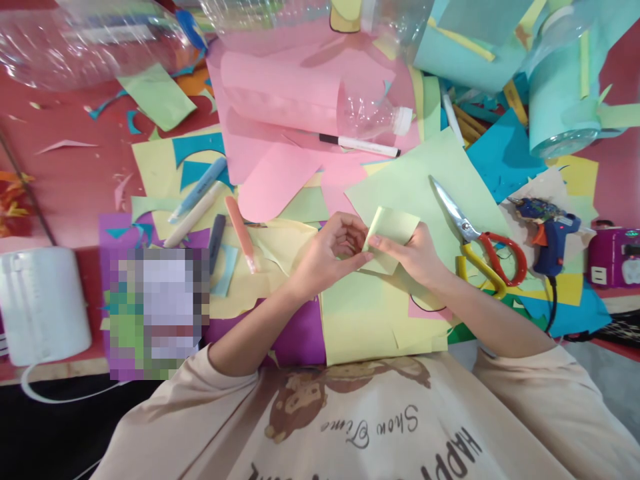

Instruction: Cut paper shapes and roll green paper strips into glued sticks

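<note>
The left hand [327,252] and right hand [417,259] both pinch a small green paper [395,225] just above the messy table [70,180]; it looks half folded; the scissors [480,243] and glue gun [547,233] lie nearby, not touched

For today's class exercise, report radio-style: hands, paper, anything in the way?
Left hand and right hand both pinching pale green paper piece. Scissors lie beside right hand, untouched. Nothing blocking.

A small, pale yellow-green piece of paper [393,229], folded over and tilted up, is pinched between the left hand [325,257] and right hand [419,259].
</note>
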### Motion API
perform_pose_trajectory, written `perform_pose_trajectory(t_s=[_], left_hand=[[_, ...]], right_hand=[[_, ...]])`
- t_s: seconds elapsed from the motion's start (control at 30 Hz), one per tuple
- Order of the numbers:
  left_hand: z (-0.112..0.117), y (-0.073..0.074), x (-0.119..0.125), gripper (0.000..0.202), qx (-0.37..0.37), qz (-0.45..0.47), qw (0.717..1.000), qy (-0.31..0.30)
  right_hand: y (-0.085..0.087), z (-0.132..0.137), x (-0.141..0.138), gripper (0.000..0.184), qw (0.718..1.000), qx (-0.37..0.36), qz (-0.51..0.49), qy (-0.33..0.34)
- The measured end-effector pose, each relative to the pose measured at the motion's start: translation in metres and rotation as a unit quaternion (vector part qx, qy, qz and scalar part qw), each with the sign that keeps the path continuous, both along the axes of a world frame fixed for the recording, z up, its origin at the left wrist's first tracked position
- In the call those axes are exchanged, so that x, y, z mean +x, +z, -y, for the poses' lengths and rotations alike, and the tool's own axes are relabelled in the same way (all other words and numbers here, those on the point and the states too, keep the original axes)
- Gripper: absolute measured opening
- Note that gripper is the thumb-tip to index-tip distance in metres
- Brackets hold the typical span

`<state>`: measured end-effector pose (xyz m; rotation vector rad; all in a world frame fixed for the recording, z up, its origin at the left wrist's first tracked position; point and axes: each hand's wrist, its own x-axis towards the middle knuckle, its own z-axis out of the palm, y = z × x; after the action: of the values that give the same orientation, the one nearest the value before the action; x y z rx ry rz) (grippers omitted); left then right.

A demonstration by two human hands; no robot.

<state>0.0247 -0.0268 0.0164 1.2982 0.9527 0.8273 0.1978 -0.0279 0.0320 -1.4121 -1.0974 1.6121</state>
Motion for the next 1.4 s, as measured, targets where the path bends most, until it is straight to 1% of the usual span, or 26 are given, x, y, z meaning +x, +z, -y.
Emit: perform_pose_trajectory(t_s=[0.07, 0.13, 0.2, 0.27, 0.33, 0.4, 0.47, 0.53, 0.7, 0.83, 0.97, 1.03, 1.1, 1.23, 1.3, 1.4], left_hand=[[0.000, -0.001, -0.003, 0.041, 0.055, -0.024, 0.998, -0.007], [-0.003, -0.002, -0.007, 0.062, 0.144, -0.043, 0.988, -0.026], [-0.006, -0.003, -0.011, 0.087, 0.238, -0.065, 0.967, -0.058], [-0.008, -0.004, -0.013, 0.104, 0.302, -0.096, 0.944, -0.096], [-0.009, -0.006, -0.014, 0.111, 0.339, -0.125, 0.925, -0.120], [-0.008, -0.008, -0.014, 0.112, 0.364, -0.144, 0.911, -0.128], [-0.007, -0.008, -0.013, 0.111, 0.383, -0.157, 0.902, -0.120], [-0.007, -0.008, -0.013, 0.110, 0.390, -0.166, 0.900, -0.107], [-0.007, -0.005, -0.012, 0.108, 0.382, -0.166, 0.905, -0.087], [-0.007, -0.006, -0.011, 0.106, 0.384, -0.150, 0.908, -0.078], [-0.006, -0.007, -0.011, 0.106, 0.386, -0.157, 0.906, -0.075], [-0.006, -0.008, -0.010, 0.105, 0.398, -0.184, 0.896, -0.071], [-0.006, -0.009, -0.010, 0.102, 0.418, -0.217, 0.879, -0.066], [-0.005, -0.012, -0.009, 0.099, 0.460, -0.254, 0.848, -0.062], [-0.005, -0.013, -0.009, 0.100, 0.471, -0.264, 0.839, -0.065], [-0.005, -0.014, -0.009, 0.103, 0.473, -0.268, 0.837, -0.065]], right_hand=[[0.001, -0.002, 0.002, 0.026, 1.000, 0.003, -0.006, 0.016], [0.003, -0.003, 0.004, 0.025, 0.999, 0.004, -0.020, 0.039], [0.006, -0.004, 0.006, 0.027, 0.998, 0.006, -0.035, 0.057], [0.007, -0.004, 0.007, 0.030, 0.997, 0.010, -0.041, 0.069], [0.007, -0.005, 0.007, 0.031, 0.996, 0.002, -0.040, 0.085], [0.006, -0.005, 0.007, 0.028, 0.994, -0.007, -0.040, 0.099], [0.006, -0.005, 0.007, 0.026, 0.994, -0.010, -0.041, 0.102], [0.005, -0.006, 0.007, 0.026, 0.994, -0.012, -0.043, 0.096], [0.005, -0.006, 0.007, 0.028, 0.996, -0.042, -0.037, 0.067], [0.006, -0.006, 0.006, 0.028, 0.997, -0.061, -0.020, 0.046], [0.006, -0.005, 0.006, 0.027, 0.998, -0.055, 0.005, 0.027], [0.006, -0.005, 0.006, 0.028, 0.999, -0.047, 0.013, 0.021], [0.005, -0.005, 0.006, 0.028, 0.999, -0.042, 0.017, 0.021], [0.004, -0.005, 0.004, 0.024, 0.999, -0.031, -0.006, 0.039], [0.004, -0.005, 0.003, 0.024, 0.998, -0.024, -0.016, 0.053], [0.005, -0.005, 0.002, 0.022, 0.998, -0.018, -0.020, 0.062]])
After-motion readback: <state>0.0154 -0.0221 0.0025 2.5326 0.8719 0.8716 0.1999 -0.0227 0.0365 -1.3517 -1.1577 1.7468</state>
